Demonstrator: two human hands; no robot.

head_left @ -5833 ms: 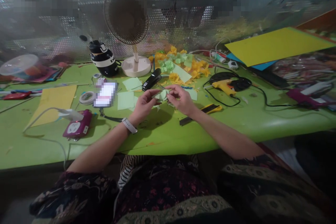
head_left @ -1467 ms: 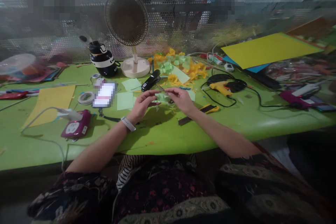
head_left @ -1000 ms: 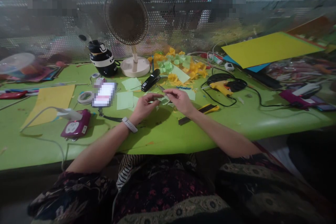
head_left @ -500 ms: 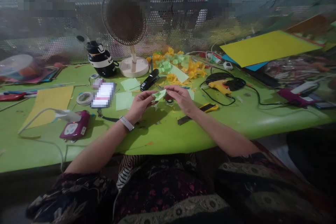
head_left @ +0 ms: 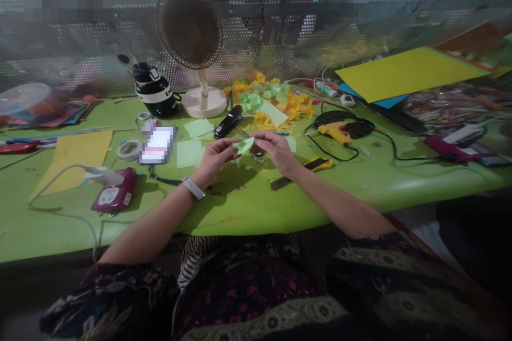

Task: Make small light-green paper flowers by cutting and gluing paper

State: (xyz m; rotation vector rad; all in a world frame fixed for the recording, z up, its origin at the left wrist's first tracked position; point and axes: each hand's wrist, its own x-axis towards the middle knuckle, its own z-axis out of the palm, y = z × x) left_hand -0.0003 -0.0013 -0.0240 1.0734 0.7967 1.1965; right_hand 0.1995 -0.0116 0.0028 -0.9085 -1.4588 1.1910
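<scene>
Between my two hands is a small piece of light green paper point(head_left: 244, 145), folded or curled. My left hand point(head_left: 217, 159) pinches its left end; a pale watch band circles that wrist. The fingertips of my right hand point(head_left: 276, 150) are closed on its right end. Just beyond lie a black stapler point(head_left: 229, 122) and a pile of yellow paper flowers point(head_left: 262, 109) with light green paper pieces among them. Square green paper sheets point(head_left: 189, 154) rest left of my hands. A yellow utility knife point(head_left: 303, 172) lies under my right forearm.
At the back stand a small fan point(head_left: 205, 101) and a black bottle point(head_left: 154, 90). A yellow glue gun point(head_left: 336, 131) with a looping black cord lies to the right. On the left are a phone point(head_left: 157, 145), a tape roll point(head_left: 129, 149) and a purple power adapter point(head_left: 115, 191).
My hands stay in nearly the same place, both on the green paper. The paper's angle has shifted slightly between my fingers.
</scene>
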